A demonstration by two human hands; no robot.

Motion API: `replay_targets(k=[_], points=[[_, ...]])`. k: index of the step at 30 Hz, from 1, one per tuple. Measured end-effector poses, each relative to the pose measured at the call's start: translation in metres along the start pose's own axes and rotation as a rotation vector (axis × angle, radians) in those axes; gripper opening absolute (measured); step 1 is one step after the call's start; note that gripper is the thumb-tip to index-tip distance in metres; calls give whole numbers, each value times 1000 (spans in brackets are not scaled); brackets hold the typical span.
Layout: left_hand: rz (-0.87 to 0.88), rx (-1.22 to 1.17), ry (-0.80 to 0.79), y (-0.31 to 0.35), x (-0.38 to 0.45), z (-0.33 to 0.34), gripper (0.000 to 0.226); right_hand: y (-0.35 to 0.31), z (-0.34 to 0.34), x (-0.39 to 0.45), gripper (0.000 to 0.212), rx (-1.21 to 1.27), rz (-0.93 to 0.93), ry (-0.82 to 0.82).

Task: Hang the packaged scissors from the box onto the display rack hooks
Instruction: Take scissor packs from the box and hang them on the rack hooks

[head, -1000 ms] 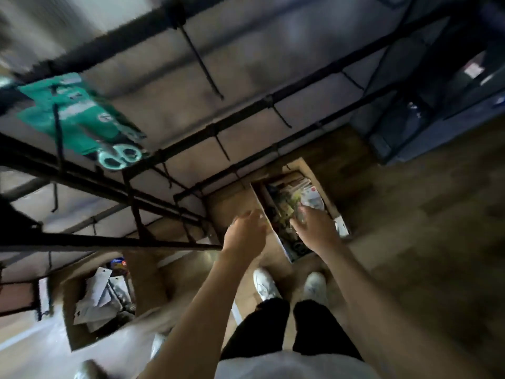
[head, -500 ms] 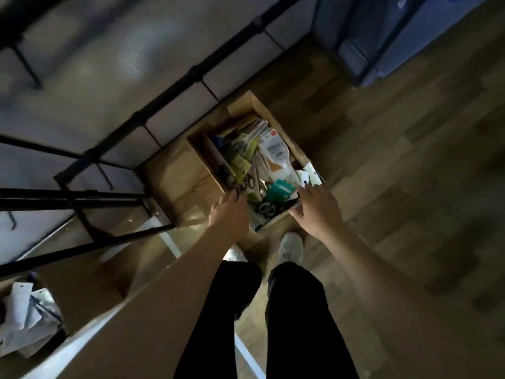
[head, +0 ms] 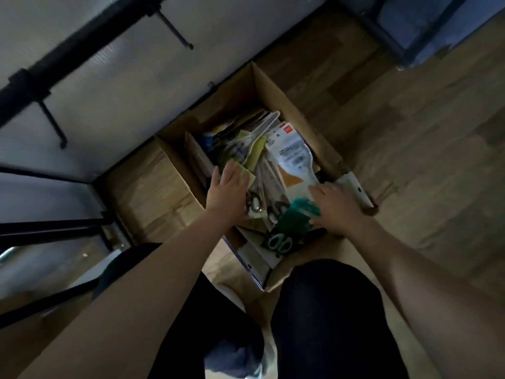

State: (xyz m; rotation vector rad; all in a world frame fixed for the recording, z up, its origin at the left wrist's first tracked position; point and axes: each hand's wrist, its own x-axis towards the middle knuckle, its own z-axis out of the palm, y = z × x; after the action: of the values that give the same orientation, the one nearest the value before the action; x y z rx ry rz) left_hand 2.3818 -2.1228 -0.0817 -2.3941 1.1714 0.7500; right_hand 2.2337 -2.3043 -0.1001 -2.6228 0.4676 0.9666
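An open cardboard box (head: 296,110) on the floor holds several packaged scissors. My left hand (head: 228,191) lies with straight fingers on a yellow-green pack (head: 252,157) and a clear pack of black scissors (head: 255,205). My right hand (head: 337,207) rests on a dark green pack (head: 293,218) with pale green scissors (head: 278,243) near the box's front; whether its fingers curl round the pack is hidden. A white pack (head: 291,157) lies at the right of the box. The black rack bar (head: 73,53) with empty hooks (head: 176,31) runs along the upper left.
The white rack back panel (head: 114,91) fills the upper left. Lower black rack bars (head: 52,231) stick out at the left. Wooden floor (head: 423,138) spreads to the right. My dark trouser legs (head: 328,318) stand just before the box.
I have bent lower towards the box. Both hands have moved down from above the box into it and now lie on the packs.
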Motion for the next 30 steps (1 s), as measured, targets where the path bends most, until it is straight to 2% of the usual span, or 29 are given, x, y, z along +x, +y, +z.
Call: replay_targets(k=[4, 9, 13, 17, 20, 24, 27, 30], points=[[15, 15, 8, -19, 43, 7, 66, 3, 15, 32, 83, -47, -40, 33], [204, 151, -57, -22, 70, 10, 72, 10, 35, 39, 71, -94, -51, 34], [293, 293, -49, -13, 71, 9, 55, 12, 46, 38, 67, -131, -44, 29], [347, 447, 3, -11, 67, 3, 33, 8, 42, 37, 45, -157, -52, 13], [397, 555, 62, -18, 52, -1, 27, 1, 36, 29, 33, 21, -33, -84], [424, 518, 94, -13, 9, -24, 29, -19, 11, -11, 29, 116, -74, -75], [432, 419, 117, -3, -27, -56, 29, -34, -21, -57, 31, 92, -154, 53], [423, 356, 299, 2, -69, -90, 25, -38, -63, -104, 37, 111, -134, 100]])
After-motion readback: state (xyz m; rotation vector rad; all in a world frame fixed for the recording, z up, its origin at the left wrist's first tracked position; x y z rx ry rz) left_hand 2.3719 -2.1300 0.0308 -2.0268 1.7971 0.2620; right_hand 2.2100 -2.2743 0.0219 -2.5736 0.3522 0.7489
